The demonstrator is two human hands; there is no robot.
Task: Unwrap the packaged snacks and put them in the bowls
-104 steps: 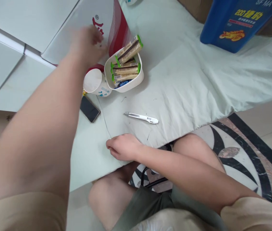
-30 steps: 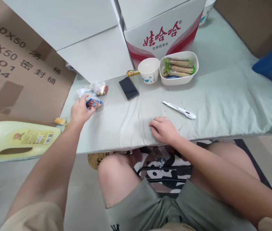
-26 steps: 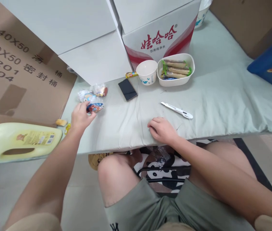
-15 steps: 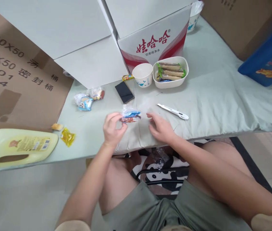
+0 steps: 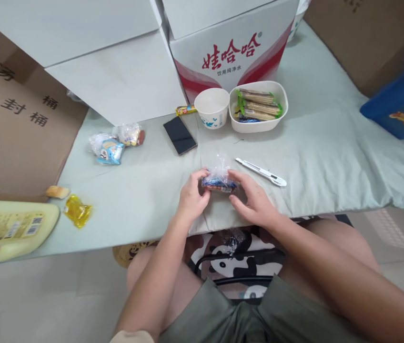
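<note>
A small bundle of blue and brown snack packets point(image 5: 219, 184) in clear crinkled plastic is at the front of the cloth-covered table. My left hand point(image 5: 192, 197) pinches its left end between thumb and fingers. At the other end is my right hand point(image 5: 254, 197), its thumb and fingertips apart around the packets; whether the fingertips press the plastic I cannot tell. A white utility knife point(image 5: 261, 172) lies just beyond my right hand. Further back are a dark phone point(image 5: 180, 136), a white paper cup point(image 5: 212, 109) and a white tub point(image 5: 259, 125) holding several thin wrapped sticks.
White cartons point(image 5: 116, 71) stand along the back. Wrapped snacks point(image 5: 111, 151), a bread-like piece point(image 5: 57, 192) and a yellow wrapper point(image 5: 77, 211) lie on the left, near a pale yellow jug point(image 5: 12, 226). A blue container point(image 5: 398, 102) is at the right.
My left hand has carried the snack bundle to the right in the view, and my right hand has come up to its right end. The camera view has also shifted slightly.
</note>
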